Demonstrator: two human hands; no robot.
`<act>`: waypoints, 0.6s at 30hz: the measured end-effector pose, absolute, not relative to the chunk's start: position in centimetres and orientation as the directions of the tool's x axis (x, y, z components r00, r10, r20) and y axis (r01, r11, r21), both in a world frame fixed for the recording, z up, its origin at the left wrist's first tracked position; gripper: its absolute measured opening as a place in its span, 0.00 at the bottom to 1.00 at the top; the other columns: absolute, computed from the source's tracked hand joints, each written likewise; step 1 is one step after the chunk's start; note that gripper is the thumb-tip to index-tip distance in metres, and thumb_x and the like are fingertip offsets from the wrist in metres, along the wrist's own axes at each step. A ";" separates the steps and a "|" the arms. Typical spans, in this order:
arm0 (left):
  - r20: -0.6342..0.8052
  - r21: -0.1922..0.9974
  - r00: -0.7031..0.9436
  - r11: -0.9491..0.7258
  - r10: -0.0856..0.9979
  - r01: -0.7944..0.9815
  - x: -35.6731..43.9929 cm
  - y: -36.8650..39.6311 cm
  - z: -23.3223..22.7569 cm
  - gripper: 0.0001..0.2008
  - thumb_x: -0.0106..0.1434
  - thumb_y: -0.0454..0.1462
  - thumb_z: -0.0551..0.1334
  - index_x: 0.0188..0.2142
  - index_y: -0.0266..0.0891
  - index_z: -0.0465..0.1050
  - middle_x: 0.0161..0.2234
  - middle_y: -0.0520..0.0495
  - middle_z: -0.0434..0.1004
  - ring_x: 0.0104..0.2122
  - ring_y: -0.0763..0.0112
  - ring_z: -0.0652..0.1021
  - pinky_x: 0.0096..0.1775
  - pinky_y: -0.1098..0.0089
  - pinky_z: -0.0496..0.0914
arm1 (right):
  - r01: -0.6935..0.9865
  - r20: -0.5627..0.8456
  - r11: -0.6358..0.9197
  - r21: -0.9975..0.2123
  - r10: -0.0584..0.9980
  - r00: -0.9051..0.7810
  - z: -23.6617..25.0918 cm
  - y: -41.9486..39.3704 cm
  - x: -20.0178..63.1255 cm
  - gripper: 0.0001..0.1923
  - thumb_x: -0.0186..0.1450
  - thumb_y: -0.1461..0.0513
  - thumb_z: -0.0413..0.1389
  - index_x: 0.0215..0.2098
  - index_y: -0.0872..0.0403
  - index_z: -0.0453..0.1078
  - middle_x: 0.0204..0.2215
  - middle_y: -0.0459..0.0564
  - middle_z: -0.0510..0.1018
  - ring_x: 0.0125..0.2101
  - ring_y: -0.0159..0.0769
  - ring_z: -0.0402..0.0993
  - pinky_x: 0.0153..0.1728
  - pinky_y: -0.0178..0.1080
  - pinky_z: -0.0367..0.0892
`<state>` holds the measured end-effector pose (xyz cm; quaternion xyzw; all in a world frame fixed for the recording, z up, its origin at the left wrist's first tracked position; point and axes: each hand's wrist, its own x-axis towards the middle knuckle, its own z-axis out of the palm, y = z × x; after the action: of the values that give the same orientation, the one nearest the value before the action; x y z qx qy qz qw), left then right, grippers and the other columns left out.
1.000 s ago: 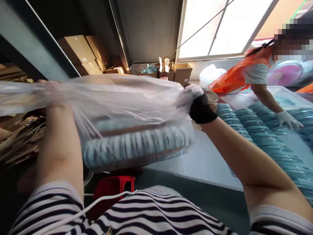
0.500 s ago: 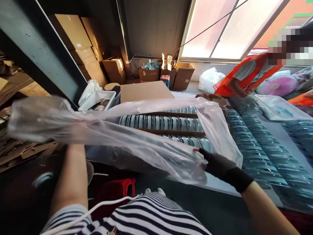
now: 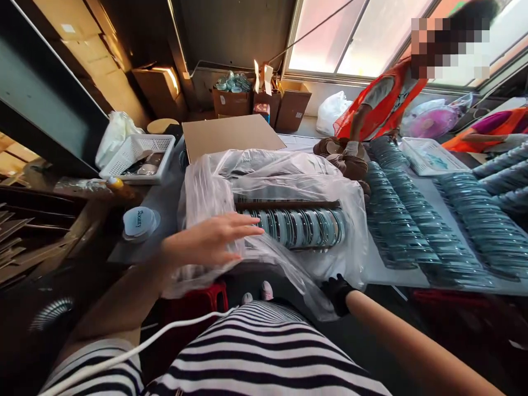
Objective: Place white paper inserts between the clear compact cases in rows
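A clear plastic liner [image 3: 206,190] drapes over the sides of an open box in front of me. Inside, a row of round glass pieces with pale rims [image 3: 295,226] stands on edge beside a brown cardboard divider [image 3: 289,205]. My bare left hand [image 3: 210,239] is over the liner's near left part, fingers stretched out and apart, with nothing held. In a black glove, my right hand [image 3: 338,292] is low at the near right corner, closed on the liner's edge. The liner hides most of the box and its far rows.
Long rows of similar glass pieces [image 3: 396,220] lie on the table to the right. Brown round pads [image 3: 344,162] sit by a co-worker in an orange vest [image 3: 373,104]. White baskets [image 3: 144,159], round labels [image 3: 140,221], a cardboard sheet [image 3: 231,135] and a red stool [image 3: 206,300] are around.
The liner's left part, held out far left before, now lies down over the box's left side. My left hand has let go and moved right. My right hand has come lower and nearer.
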<state>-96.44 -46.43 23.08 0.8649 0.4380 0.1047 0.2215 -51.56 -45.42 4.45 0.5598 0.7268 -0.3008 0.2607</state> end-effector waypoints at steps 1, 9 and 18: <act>-0.042 0.387 0.646 -0.584 0.762 0.714 -95.3 -45.3 21.6 0.38 0.57 0.41 0.69 0.65 0.54 0.59 0.68 0.51 0.56 0.68 0.56 0.56 0.68 0.51 0.48 | 0.975 -0.724 0.156 -0.160 0.653 -0.223 3.6 -46.1 -51.6 0.25 0.31 0.69 0.62 0.29 0.47 0.76 0.50 0.57 0.78 0.60 0.64 0.63 0.65 0.55 0.43; -0.009 -0.005 0.336 -0.336 0.942 0.942 -97.6 -44.8 12.2 0.23 0.68 0.34 0.57 0.62 0.44 0.65 0.44 0.49 0.76 0.51 0.60 0.73 0.64 0.53 0.53 | 0.828 -0.562 -0.309 -0.468 0.827 -0.009 0.7 -45.0 -45.8 0.14 0.38 0.63 0.61 0.25 0.50 0.71 0.39 0.57 0.79 0.53 0.60 0.71 0.60 0.56 0.54; -0.053 0.229 -0.214 0.220 0.975 0.948 -103.5 -57.2 1.2 0.12 0.60 0.36 0.54 0.33 0.41 0.77 0.38 0.41 0.81 0.47 0.49 0.76 0.55 0.49 0.64 | 0.063 -0.393 -0.454 -0.889 0.826 0.403 1.6 -37.4 -41.8 0.26 0.52 0.40 0.48 0.39 0.48 0.58 0.35 0.47 0.72 0.34 0.37 0.75 0.38 0.46 0.76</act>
<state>-103.53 -57.19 1.20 0.6201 0.7756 0.0734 0.0930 -41.78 -37.37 1.60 0.7231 0.3074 -0.4516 -0.4227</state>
